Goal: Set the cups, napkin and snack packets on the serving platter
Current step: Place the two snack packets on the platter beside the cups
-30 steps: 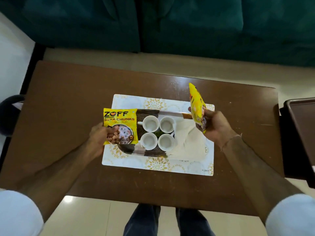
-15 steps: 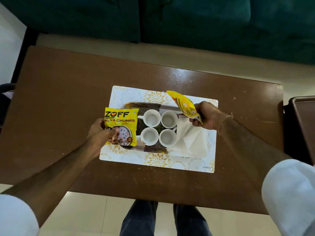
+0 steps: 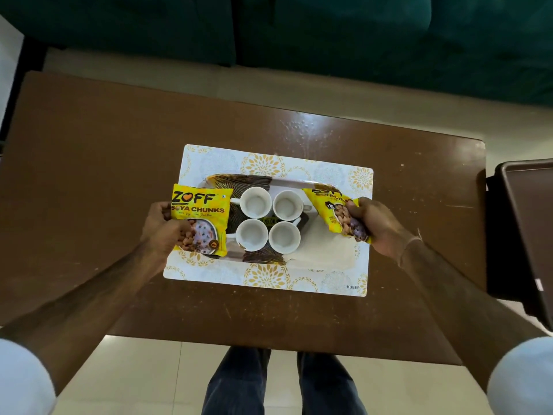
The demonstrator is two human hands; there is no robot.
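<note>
Your left hand (image 3: 163,226) pinches one soya packet (image 3: 200,218) at the platter's (image 3: 239,179) nine o'clock; your right hand (image 3: 375,226) clamps the other packet (image 3: 335,211) at three o'clock. Light, crinkly, slippery (grip edges, likely).

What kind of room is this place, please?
Probably a home living room: a dark green fabric sofa behind a low brown wooden table, with a white and gold floral placemat set for serving.

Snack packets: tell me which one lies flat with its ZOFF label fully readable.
The left packet, held by the left hand; the right packet is tilted and crumpled.
</note>
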